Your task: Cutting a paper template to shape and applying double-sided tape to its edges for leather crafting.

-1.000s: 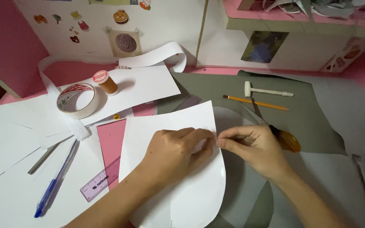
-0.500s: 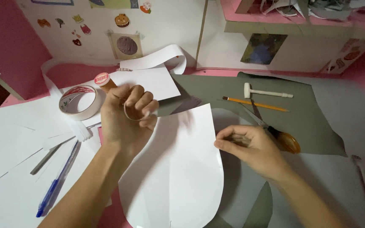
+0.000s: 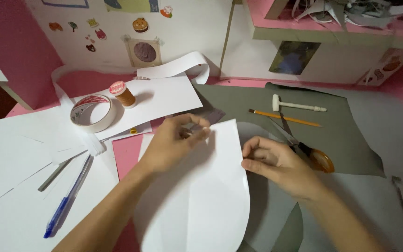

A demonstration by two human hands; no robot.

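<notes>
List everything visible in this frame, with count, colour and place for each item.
curved paper piece: 1, white, centre, under both hands
tape roll: 1, white, left on paper sheets
thread spool: 1, orange-brown, right of the tape roll
pen: 1, blue, lower left on white sheets
grey sheet: 1, grey-green, right half of the desk
pencil: 1, orange, on the grey sheet
small mallet: 1, white, above the pencil
scissors: 1, orange handles, beside the right hand
paper loop: 1, white, back centre
left hand: pinching the paper piece's top edge
right hand: at the paper's right edge
</notes>
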